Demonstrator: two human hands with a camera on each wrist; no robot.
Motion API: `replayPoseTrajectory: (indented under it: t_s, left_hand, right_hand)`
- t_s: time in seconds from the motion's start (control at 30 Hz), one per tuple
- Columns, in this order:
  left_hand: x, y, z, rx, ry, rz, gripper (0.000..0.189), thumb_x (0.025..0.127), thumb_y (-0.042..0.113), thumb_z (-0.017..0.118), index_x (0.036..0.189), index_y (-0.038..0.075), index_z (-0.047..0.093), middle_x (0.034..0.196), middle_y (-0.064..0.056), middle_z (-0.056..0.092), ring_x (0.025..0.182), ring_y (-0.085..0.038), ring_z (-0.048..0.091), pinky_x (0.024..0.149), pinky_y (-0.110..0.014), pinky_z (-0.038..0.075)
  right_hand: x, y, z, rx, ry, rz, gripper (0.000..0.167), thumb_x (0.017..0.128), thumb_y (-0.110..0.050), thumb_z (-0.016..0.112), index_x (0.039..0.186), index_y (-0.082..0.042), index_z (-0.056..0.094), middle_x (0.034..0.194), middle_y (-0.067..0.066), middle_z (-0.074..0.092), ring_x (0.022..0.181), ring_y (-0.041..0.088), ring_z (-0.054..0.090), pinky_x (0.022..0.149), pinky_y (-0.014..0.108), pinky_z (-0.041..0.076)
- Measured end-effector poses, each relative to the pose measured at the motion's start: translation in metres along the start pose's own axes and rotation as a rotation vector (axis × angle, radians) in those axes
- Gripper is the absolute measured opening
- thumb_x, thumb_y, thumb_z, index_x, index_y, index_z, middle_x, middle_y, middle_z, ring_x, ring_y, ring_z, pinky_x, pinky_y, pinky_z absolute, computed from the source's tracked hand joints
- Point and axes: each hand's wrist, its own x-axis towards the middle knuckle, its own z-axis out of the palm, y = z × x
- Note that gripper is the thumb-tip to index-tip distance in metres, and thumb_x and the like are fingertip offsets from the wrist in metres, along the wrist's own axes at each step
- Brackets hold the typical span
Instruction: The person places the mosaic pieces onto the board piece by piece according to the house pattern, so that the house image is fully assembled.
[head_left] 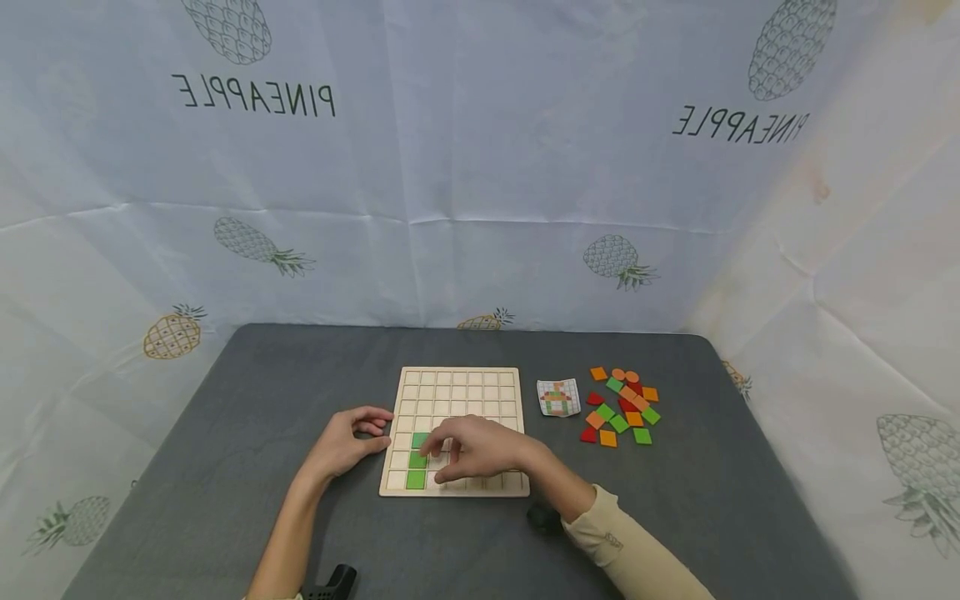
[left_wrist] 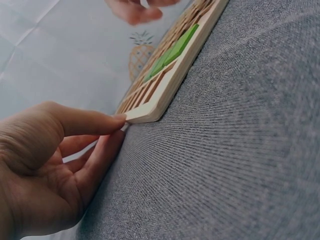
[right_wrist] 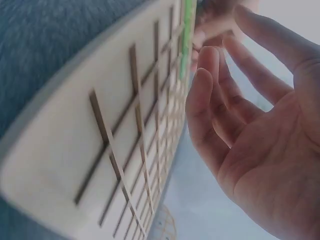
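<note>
**Three green tiles (head_left: 416, 461) are lining up on the grid, a whole crowd is lying off to the side**

And we're looking at early going here, by my judgement: three greens are sitting in the wooden board (head_left: 498, 379), and they're the only pieces showing in it, though the right hand (head_left: 480, 446) is covering some squares. Over to the right, past the little patterned card (head_left: 558, 398), plenty is remaining: loose pieces (head_left: 619, 423) in green, orange and red are lying scattered on the desk (head_left: 450, 546).

Now the line itself! The greens are running edge to edge in the second column from the left, starting at the row nearest the person, so their long axis is pointing straight away towards the pineapple cloth (head_left: 480, 167). The board is lying flat, squared up to the person; it's looking nearly square, and I'm not managing to pick its longer side from this slant.

And the hands? The right one is hovering just over the board beside the greens, its grip spread, thumb well off the curved fingers, no piece showing between them. The left hand (head_left: 341, 443) is resting at the board's left edge, thumb and fingertips touching the wood, its grip loosely bent rather than clamping.
</note>
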Motion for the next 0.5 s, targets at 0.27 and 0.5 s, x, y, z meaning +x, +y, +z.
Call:
replayPoseTrajectory:
  t_s: [0.27,0.5]
  left_hand:
    - [0.000,0.000,0.000,-0.002,-0.013,0.005,0.039,0.094,0.005,0.083,0.131,0.000,0.073,0.118,-0.017,0.072,0.097,-0.016,0.067,0.080,-0.024,0.053]
    - [0.001,0.000,-0.001,0.000,-0.013,0.009,0.040,0.094,0.006,0.083,0.132,0.000,0.073,0.117,-0.017,0.072,0.097,-0.016,0.067,0.080,-0.024,0.053]
  right_hand:
    - [-0.028,0.009,-0.017,0.077,0.072,0.018,0.040,0.099,-0.024,0.081,0.136,-0.009,0.073,0.131,0.011,0.074,0.092,-0.002,0.070,0.084,0.021,0.057]
    - [-0.055,0.021,-0.033,0.086,0.145,0.043,0.043,0.099,-0.026,0.081,0.137,-0.007,0.071,0.128,0.017,0.072,0.094,0.003,0.071,0.079,0.025,0.058]
